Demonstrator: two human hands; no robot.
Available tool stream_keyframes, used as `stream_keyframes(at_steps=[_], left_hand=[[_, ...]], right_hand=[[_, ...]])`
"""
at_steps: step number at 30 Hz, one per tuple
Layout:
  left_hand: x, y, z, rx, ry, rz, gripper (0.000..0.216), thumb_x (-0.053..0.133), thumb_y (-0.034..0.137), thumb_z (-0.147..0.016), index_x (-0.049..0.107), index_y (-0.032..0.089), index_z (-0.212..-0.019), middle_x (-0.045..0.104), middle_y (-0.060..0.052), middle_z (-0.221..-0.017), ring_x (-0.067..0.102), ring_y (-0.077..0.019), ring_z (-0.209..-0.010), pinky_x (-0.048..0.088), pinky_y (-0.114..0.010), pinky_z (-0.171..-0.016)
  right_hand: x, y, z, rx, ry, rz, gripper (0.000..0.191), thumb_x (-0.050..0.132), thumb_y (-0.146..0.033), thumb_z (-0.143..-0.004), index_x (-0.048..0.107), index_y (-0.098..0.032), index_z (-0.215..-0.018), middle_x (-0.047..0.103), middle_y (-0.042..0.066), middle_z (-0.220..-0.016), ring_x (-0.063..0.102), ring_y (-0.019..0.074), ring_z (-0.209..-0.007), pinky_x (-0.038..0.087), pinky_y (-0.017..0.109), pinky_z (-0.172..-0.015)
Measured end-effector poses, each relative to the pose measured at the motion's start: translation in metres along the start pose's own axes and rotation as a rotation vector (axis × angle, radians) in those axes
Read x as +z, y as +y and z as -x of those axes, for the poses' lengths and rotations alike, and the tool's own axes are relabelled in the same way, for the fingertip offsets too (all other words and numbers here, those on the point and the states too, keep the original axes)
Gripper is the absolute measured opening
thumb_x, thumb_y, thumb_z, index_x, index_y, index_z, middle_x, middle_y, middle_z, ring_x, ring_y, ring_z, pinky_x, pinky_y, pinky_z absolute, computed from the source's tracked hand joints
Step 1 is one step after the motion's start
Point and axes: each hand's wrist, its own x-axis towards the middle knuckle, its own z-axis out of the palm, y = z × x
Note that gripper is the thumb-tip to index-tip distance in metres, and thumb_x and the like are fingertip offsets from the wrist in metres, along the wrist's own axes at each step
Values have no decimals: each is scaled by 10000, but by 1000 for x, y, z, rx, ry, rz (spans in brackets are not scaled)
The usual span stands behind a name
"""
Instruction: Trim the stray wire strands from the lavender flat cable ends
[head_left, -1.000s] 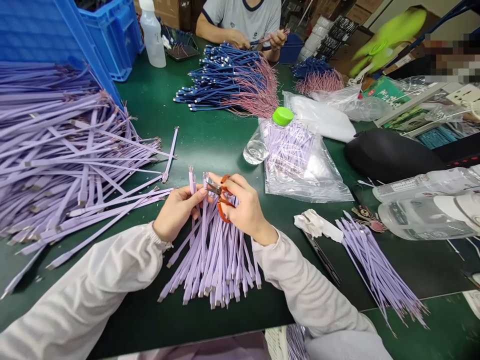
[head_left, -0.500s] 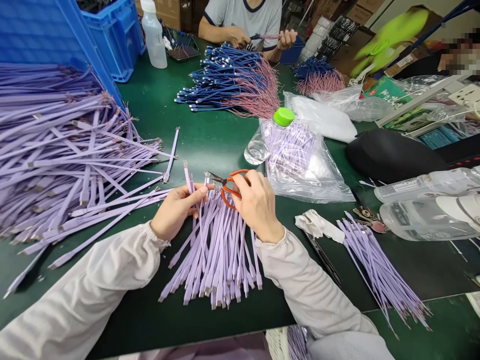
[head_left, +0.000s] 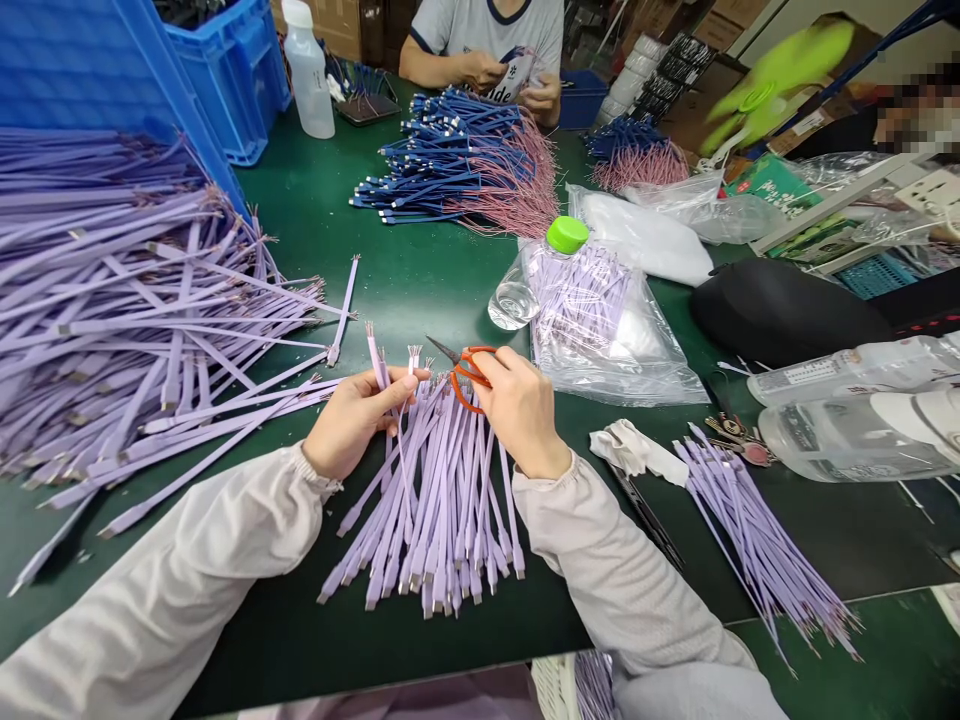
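Note:
My left hand (head_left: 356, 415) pinches a few flat purple cables (head_left: 377, 362), their stripped ends with bare wires pointing up. One of them, held between thumb and fingertips, shows fanned-out wire strands at its tip. Orange-handled scissors (head_left: 466, 370) are in my right hand (head_left: 521, 412), their dark pointed blades a little right of that cable's tip and apart from it. Below and between my hands, a fan of purple cables (head_left: 442, 500) lies on the green table, connector ends toward me.
A large heap of purple cables (head_left: 150, 330) lies at left beside blue crates (head_left: 225, 80). A green-capped bottle (head_left: 517, 290) rests against a bagged cable bundle (head_left: 585, 300). More purple cables (head_left: 757, 540) lie at right. Across the table, a person sits behind blue cables (head_left: 450, 150).
My right hand has drawn the scissors slightly right, away from the cable tip. My left hand stays in place. The person opposite has brought their hands closer together.

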Motion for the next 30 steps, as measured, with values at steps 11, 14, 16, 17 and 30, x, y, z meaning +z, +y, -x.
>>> stream_keyframes(at_steps=[11, 14, 16, 17, 30], left_hand=[[-2, -7, -3, 76, 64, 4, 490, 786, 313, -571, 674, 178, -1028, 535, 36, -664, 476, -86, -573, 400, -154, -413], [-2, -6, -3, 93, 66, -16, 498, 777, 304, -573, 677, 177, -1044, 511, 45, -650, 443, -77, -545, 400, -161, -415], [-1, -6, -3, 95, 62, -24, 506, 773, 304, -572, 679, 177, -1053, 505, 45, -652, 431, -73, -536, 396, -162, -414], [-1, -6, -3, 95, 58, -29, 510, 770, 306, -573, 680, 176, -1057, 507, 44, -653, 428, -71, -533, 392, -162, -413], [-1, -7, -2, 102, 39, -67, 503, 748, 302, -600, 677, 164, -1079, 499, 59, -607, 403, -44, -463, 399, -163, -424]], right_hand=[[-9, -19, 2, -6, -17, -174, 177, 501, -150, -838, 637, -167, -949, 556, 82, -837, 539, 207, -771, 447, 333, -683], [-22, -26, 1, 161, -299, -633, 87, 541, -229, -814, 581, -175, -758, 513, 3, -682, 515, 129, -598, 429, 260, -565], [-30, -30, -1, 287, -638, -998, 159, 562, -287, -795, 516, -179, -687, 456, -48, -580, 487, 87, -466, 395, 219, -459], [-33, -32, -1, 347, -778, -1136, 186, 565, -293, -785, 489, -179, -661, 438, -65, -547, 477, 73, -414, 381, 204, -418], [-21, -35, 1, 528, -875, -1357, 150, 536, -191, -760, 499, -156, -619, 457, -93, -437, 447, 44, -292, 370, 154, -323]])
